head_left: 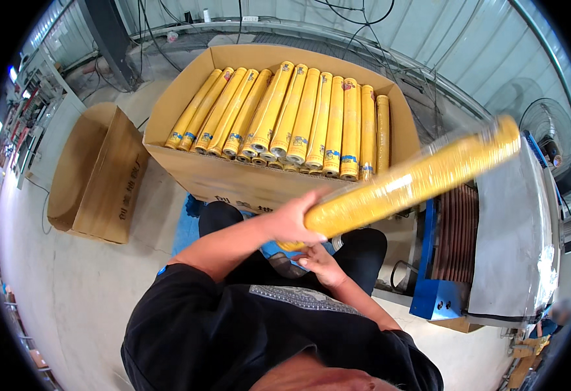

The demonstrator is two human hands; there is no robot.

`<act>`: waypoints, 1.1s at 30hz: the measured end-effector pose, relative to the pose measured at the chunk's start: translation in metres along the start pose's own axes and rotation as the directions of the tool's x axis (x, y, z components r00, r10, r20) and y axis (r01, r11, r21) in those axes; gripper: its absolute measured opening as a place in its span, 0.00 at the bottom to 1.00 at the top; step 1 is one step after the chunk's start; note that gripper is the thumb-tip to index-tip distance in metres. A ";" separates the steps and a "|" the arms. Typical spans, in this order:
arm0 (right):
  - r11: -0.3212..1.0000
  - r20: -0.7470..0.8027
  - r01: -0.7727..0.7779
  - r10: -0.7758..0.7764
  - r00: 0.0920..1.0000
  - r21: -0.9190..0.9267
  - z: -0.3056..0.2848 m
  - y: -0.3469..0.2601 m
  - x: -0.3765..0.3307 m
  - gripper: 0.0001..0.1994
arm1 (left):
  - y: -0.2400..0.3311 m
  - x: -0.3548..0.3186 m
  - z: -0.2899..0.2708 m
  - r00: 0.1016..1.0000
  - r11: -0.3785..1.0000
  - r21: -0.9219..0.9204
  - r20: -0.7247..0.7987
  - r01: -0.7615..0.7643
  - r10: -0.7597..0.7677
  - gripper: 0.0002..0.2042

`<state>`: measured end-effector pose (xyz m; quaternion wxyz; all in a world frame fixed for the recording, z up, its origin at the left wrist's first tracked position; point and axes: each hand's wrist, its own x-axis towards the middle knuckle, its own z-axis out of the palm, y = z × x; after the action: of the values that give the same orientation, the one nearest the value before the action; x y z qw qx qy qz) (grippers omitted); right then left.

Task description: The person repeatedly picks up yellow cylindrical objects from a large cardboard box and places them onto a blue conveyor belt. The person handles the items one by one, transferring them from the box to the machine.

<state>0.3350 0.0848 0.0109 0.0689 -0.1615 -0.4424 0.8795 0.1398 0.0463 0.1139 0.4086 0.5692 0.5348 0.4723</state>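
My left hand (293,218) is wrapped round the near end of a long yellow roll (409,179) in shiny clear film. The roll slants up to the right, its far end blurred and raised beside the carton. Just below its near end is my right hand (324,266), fingers partly curled and apart, with nothing visible in them. A bit of yellow (290,246) shows under my left hand; I cannot tell whether it belongs to the same roll. In front of my knees stands a large open cardboard carton (194,173), packed with similar yellow rolls (305,114) leaning side by side.
Another open carton (113,176) stands on the floor at the left. To my right is a machine with a blue frame (438,300) and a grey cover (510,228). A fan (549,130) stands behind it. Cables run along the back wall (428,32).
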 end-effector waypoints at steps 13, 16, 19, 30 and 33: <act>0.977 -0.638 0.043 -0.170 0.751 -0.210 -0.074 -0.002 -0.102 0.20 | -0.088 0.068 -0.259 0.772 0.959 0.204 -0.636 0.194 -0.021 0.42; 0.973 -0.675 0.080 -0.208 0.708 -0.216 -0.078 0.014 -0.103 0.18 | -0.116 0.093 -0.272 0.738 0.778 0.357 -0.647 0.517 -0.194 0.42; 0.969 -0.657 0.062 -0.209 0.724 -0.239 -0.086 0.013 -0.095 0.17 | -0.195 0.100 -0.280 0.654 0.381 0.531 -0.593 0.757 -0.470 0.40; 0.971 -0.706 0.050 -0.204 0.679 -0.232 -0.092 0.002 -0.080 0.12 | -0.243 0.070 -0.248 0.621 0.228 0.631 -0.517 0.742 -0.589 0.38; 0.977 -0.723 0.076 -0.200 0.661 -0.200 -0.093 0.005 -0.085 0.12 | -0.206 0.079 -0.217 0.558 0.146 0.614 -0.560 0.776 -0.612 0.35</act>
<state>0.4467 0.1295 -0.0255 0.2959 -0.4740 -0.4533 0.6944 -0.1188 0.1354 -0.0308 0.2148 0.3283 0.9193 -0.0304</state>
